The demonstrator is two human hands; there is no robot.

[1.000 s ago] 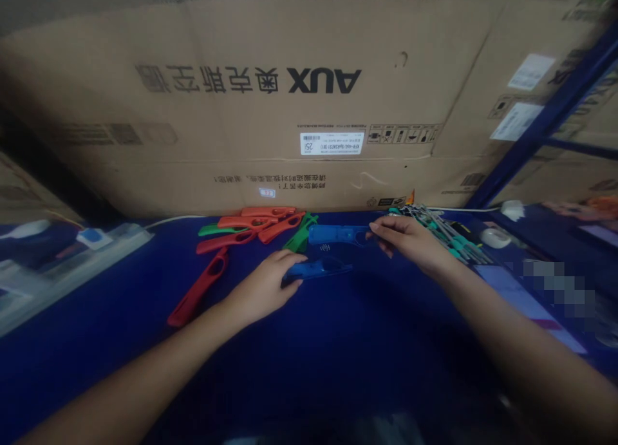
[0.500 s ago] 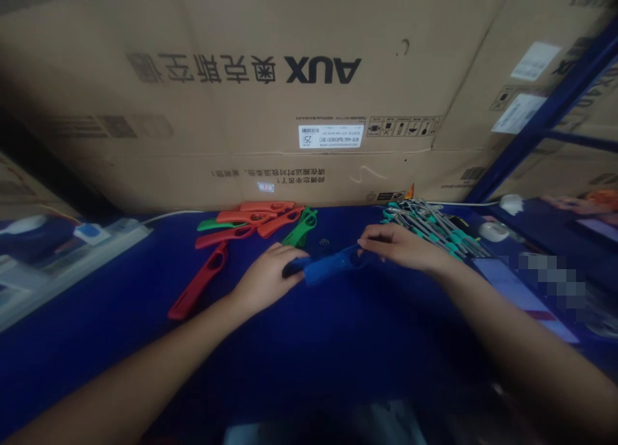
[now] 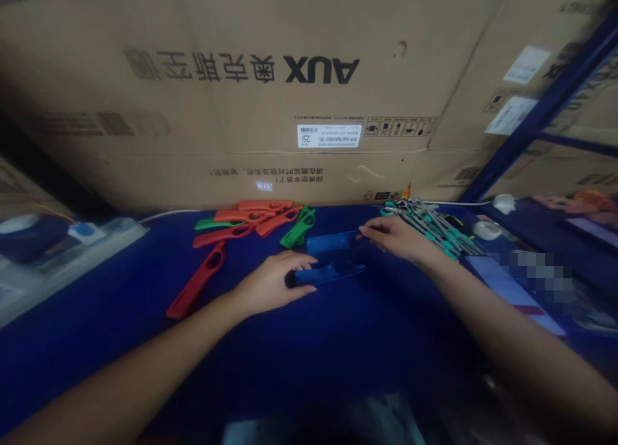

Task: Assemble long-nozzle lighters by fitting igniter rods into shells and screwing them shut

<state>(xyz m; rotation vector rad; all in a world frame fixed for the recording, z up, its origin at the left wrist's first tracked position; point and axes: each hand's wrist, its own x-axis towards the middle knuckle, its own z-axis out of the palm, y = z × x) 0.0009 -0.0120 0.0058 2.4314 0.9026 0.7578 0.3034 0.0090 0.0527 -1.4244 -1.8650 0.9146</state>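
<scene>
My left hand (image 3: 273, 281) is closed round one end of a blue plastic handle piece (image 3: 328, 272) that lies on the blue table (image 3: 338, 348). A second blue handle piece (image 3: 331, 241) sits just behind it, and my right hand (image 3: 393, 236) pinches its right end. The two blue pieces lie close together, nearly parallel. Behind my left hand lies a pile of red handle pieces (image 3: 251, 218) and green handle pieces (image 3: 299, 227). One long red piece (image 3: 197, 285) lies apart at the left.
A bundle of green-handled metal tools (image 3: 434, 226) lies behind my right wrist. A big AUX cardboard box (image 3: 270, 91) stands along the table's back edge. A white power strip (image 3: 72, 252) runs at the left. A blue rack post (image 3: 541, 116) rises at the right.
Half a second ago both hands held the blue pieces joined end to end; now the pieces are apart, one in each hand, the right one further back.
</scene>
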